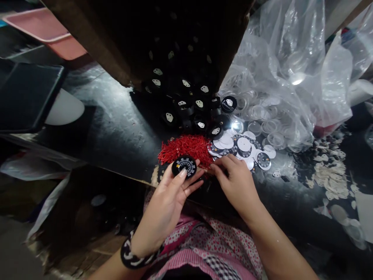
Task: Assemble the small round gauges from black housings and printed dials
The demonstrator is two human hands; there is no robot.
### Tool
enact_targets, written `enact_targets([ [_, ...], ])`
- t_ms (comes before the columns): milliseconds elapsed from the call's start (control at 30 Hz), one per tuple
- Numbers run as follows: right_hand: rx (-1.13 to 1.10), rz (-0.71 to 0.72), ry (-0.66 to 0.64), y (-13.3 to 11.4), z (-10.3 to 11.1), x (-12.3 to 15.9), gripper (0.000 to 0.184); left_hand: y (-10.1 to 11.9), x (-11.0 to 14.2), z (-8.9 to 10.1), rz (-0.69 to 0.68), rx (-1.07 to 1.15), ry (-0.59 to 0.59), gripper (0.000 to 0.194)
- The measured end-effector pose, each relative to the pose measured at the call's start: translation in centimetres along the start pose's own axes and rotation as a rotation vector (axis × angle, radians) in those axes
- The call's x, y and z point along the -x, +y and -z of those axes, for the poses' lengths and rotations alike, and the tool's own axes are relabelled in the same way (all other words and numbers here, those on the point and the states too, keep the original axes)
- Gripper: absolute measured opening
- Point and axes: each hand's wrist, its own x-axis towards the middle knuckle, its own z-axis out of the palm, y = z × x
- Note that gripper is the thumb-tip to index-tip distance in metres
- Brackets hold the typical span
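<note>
My left hand (169, 198) holds a round black dial gauge (184, 165) with a white-marked face, the thumb pressed on its front. My right hand (234, 179) is curled at the edge of a heap of small red needles (186, 147), its fingertips pinched together; what they hold is too small to make out. Just beyond the right hand lies a pile of printed round dial faces (247, 149). Further back, several black round housings (189, 109) spill out of a tipped cardboard box (96, 42).
A clear plastic bag (291, 70) of transparent round lenses lies at the back right. White scraps (329, 175) are scattered at the right on the black table (110, 128). A pink tray (49, 31) and a black tray (26, 93) sit at the left.
</note>
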Motion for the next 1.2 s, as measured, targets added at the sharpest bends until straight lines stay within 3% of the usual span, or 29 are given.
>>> enact_targets([
  [200,-0.024,0.065,-0.009,-0.6,0.1,0.8,0.014,-0.7,0.0,-0.3,0.103,0.083,-0.108,0.025],
  [400,-0.04,0.042,0.076,-0.4,0.7,1.9,0.011,-0.9,0.0,-0.6,0.007,0.047,-0.094,0.018],
  [633,-0.048,0.135,0.055,-0.1,1.2,2.5,0.005,-1.1,0.5,-0.8,-0.041,-0.022,-0.074,0.018],
  [767,-0.001,0.146,0.076,0.0,1.2,2.5,0.011,-1.0,0.3,-0.8,-0.049,-0.055,-0.087,0.021],
  [900,-0.23,0.124,0.08,-0.4,1.5,2.6,0.007,-1.1,-0.3,-1.0,-0.125,-0.093,-0.046,0.036],
  [1000,-0.401,0.12,0.077,-0.8,1.6,2.5,0.006,-1.4,-0.7,-1.3,-0.101,-0.177,-0.067,0.034],
  [1200,-0.352,0.066,0.069,-0.7,1.5,2.5,0.008,-2.3,-1.0,-1.4,-0.127,-0.264,-0.125,0.025],
])
